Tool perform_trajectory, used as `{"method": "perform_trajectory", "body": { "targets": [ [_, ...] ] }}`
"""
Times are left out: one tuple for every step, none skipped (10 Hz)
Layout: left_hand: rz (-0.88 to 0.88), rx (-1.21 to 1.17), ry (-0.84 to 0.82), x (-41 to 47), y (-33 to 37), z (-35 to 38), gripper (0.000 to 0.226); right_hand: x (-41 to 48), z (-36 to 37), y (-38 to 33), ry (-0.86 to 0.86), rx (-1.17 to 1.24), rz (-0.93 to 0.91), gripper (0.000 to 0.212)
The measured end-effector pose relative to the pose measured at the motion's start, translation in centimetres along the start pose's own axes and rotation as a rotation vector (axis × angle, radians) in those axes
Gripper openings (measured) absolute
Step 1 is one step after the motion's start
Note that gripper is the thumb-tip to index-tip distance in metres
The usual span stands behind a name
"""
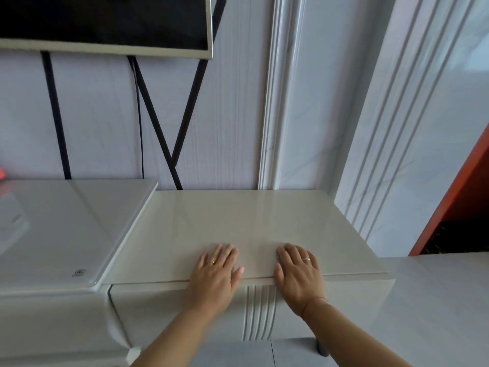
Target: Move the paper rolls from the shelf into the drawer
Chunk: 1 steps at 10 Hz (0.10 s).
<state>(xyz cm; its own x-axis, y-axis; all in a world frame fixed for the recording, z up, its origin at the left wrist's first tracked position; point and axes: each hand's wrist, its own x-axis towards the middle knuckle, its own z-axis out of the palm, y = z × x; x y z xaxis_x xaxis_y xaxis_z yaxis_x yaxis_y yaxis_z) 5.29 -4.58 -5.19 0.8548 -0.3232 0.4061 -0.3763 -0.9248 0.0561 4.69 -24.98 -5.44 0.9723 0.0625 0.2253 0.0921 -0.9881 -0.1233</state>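
Note:
Both my hands lie flat, palms down, on the front edge of a cream cabinet top. My left hand rests left of centre, fingers spread, holding nothing. My right hand rests right of centre, also flat with nothing in it. Between them, below the edge, the cabinet front carries a ribbed vertical moulding. No paper rolls are in view, and no open drawer shows.
A higher white glossy unit adjoins on the left. A dark screen hangs above it, with black stand legs against the wall. A white pillar stands behind; an orange-edged opening is at right.

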Motion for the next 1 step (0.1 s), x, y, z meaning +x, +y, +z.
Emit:
{"method": "perform_trajectory", "body": {
  "targets": [
    [0.023,-0.038,0.043,-2.7,0.66,0.42,0.059,-2.31,-1.23,-0.11,0.158,0.044,0.014,0.057]
  ]
}}
